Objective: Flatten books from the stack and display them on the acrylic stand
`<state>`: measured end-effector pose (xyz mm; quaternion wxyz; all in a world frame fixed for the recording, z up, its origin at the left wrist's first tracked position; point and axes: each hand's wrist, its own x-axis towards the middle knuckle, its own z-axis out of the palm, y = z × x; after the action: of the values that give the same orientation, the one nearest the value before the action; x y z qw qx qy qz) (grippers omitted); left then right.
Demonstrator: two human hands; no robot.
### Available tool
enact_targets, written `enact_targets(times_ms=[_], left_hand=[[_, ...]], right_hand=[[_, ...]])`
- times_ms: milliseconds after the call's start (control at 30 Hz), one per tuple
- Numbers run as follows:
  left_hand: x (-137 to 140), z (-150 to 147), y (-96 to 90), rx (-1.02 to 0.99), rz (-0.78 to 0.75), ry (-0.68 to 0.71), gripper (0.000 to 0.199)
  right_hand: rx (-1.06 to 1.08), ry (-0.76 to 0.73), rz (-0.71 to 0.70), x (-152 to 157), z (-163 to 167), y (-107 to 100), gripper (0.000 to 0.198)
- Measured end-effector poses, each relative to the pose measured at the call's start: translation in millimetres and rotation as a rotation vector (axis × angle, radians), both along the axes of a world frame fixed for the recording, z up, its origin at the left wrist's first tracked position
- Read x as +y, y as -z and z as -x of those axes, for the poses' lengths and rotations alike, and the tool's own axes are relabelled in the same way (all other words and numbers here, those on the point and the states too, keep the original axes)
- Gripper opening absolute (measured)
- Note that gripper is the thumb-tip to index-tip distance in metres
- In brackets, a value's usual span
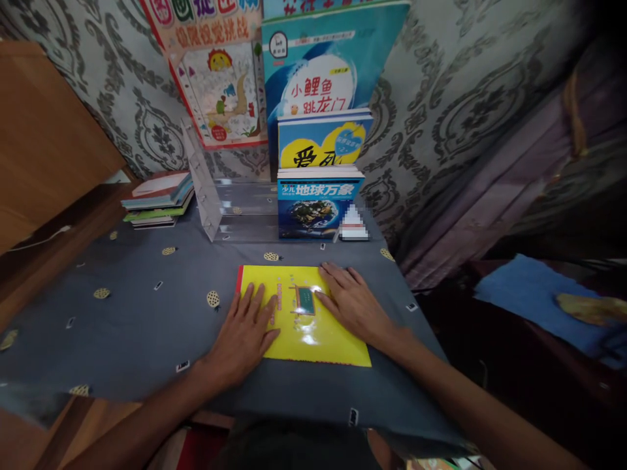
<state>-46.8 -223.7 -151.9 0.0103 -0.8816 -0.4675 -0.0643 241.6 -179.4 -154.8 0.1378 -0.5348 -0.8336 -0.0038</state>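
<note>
A yellow book with a red spine edge lies flat on the cloth-covered table, a small green chalkboard picture printed on its cover. My left hand rests on the book's left side, fingers spread and pointing away from me. On the right part of the cover lies my right hand, palm down with the fingers stretched out. Neither hand grips anything. Both palms hide parts of the cover.
Behind the book stands a clear tiered rack holding several upright books, with a blue globe-cover book in front. A stack of books lies at the back left. The patterned grey tablecloth ends at the near edge.
</note>
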Motion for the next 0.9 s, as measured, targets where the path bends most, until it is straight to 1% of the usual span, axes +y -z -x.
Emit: enact_targets(times_ms=[67, 167, 233, 367, 467, 533, 600, 700, 800, 867, 900], left_hand=[[9.5, 1.5, -6.2, 0.010, 0.044, 0.082, 0.058], [32.3, -0.6, -17.1, 0.029, 0.103, 0.234, 0.054], [48.1, -6.6, -21.8, 0.060, 0.121, 0.294, 0.051], [71.5, -28.8, -25.6, 0.139, 0.074, 0.334, 0.050], [80.4, -47.1, -27.9, 0.163, 0.021, 0.315, 0.049], [82.5, -56.2, -28.4, 0.166, 0.008, 0.303, 0.050], [82.0, -61.5, -26.3, 0.149, 0.010, 0.288, 0.051], [79.2, -62.4, -18.5, 0.083, -0.004, 0.249, 0.049], [76.7, -58.8, -10.8, 0.014, -0.031, 0.215, 0.045], [75.6, -56.8, -8.7, -0.027, -0.031, 0.200, 0.044], [75.2, -56.3, -8.5, -0.043, -0.027, 0.194, 0.043]], right_hand=[[-0.013, 0.031, -0.035, -14.2, -4.4, -0.6, 0.057], [-0.018, 0.072, -0.105, -41.6, -14.8, -1.1, 0.052], [-0.032, 0.091, -0.153, -62.7, -22.0, -2.2, 0.049], [-0.025, 0.113, -0.189, -107.7, -23.7, -8.8, 0.037], [0.021, 0.097, -0.153, -135.4, -13.1, -17.7, 0.032], [0.049, 0.077, -0.128, -145.0, -6.8, -24.2, 0.030], [0.066, 0.054, -0.118, -144.9, -5.3, -30.6, 0.030], [0.057, 0.030, -0.144, -128.0, -9.9, -38.5, 0.035], [0.068, 0.001, -0.135, -96.6, -7.1, -42.9, 0.035], [0.122, -0.063, -0.080, -71.0, 5.0, -42.3, 0.032], [0.145, -0.092, -0.061, -57.8, 13.6, -40.8, 0.036]])
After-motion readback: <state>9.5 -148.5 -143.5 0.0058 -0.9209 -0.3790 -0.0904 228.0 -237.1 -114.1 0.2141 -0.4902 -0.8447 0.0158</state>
